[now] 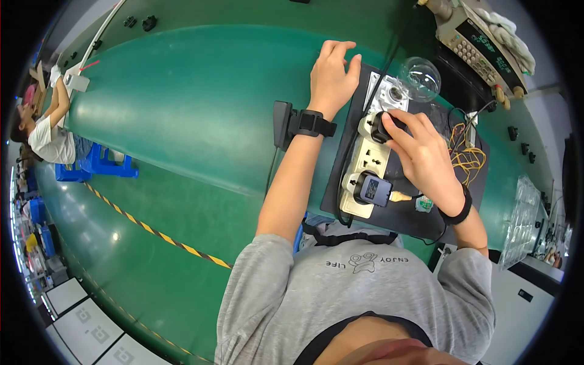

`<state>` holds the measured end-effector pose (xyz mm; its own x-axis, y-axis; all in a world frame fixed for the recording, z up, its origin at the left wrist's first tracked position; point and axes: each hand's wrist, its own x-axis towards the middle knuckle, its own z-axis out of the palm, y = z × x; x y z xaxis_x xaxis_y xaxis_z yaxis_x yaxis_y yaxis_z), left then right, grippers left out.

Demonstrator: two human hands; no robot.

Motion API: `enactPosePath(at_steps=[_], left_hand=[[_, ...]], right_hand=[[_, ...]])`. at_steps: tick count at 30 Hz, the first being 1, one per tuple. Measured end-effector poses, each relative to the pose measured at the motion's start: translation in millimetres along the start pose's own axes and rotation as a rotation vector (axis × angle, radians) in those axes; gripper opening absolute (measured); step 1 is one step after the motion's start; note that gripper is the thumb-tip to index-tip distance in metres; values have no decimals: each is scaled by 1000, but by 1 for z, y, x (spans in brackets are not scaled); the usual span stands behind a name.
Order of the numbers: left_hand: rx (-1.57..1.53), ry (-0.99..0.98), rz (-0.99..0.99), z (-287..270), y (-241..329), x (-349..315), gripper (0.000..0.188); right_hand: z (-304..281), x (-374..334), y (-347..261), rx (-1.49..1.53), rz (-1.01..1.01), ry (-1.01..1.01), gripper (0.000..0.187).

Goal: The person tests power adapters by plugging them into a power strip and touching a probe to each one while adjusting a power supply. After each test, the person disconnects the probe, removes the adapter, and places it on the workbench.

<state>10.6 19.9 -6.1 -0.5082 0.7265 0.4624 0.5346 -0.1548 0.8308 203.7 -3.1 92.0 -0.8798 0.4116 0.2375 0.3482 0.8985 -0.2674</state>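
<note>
My right hand pinches a black plug adapter at the far end of a cream power strip. A dark boxy power adapter sits in the strip's near end, with a yellowish connector and black cable at its side. Resting by the black mat's far left corner, my left hand has its thumb and forefinger apart and nothing visible in it. Beyond the strip are a white socket panel and a clear round dome.
A bench meter with lit display stands at the far right, white gloves on it. Yellow wires lie tangled right of my right hand. Clear plastic trays stand at the right. Another person sits at the table's far left.
</note>
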Motion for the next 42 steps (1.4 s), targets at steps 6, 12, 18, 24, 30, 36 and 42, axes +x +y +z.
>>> enactPosePath(at_steps=[6,12,18,24,30,36,42], left_hand=[[-98,-21,69,-19,19,-6,17],[-308,-295,166,-64,54,-75,15],[-294,-743,169,-75,73,-101,48],[-250,-762,103,-68,76,-104,51],[-342,-678,90,-81,73,-114,43],[-369,-672,131,-71,73,-120,46],[-415,-626,97,-79,75,-120,47]], right_hand=[[-6,-14,4,66,72,54,39],[-13,-80,-13,404,197,-176,23],[-14,-74,29,224,332,145,15],[9,-55,49,263,266,248,16],[19,-42,33,210,191,230,11],[6,-54,49,78,64,104,17],[-43,-80,100,96,273,190,28]])
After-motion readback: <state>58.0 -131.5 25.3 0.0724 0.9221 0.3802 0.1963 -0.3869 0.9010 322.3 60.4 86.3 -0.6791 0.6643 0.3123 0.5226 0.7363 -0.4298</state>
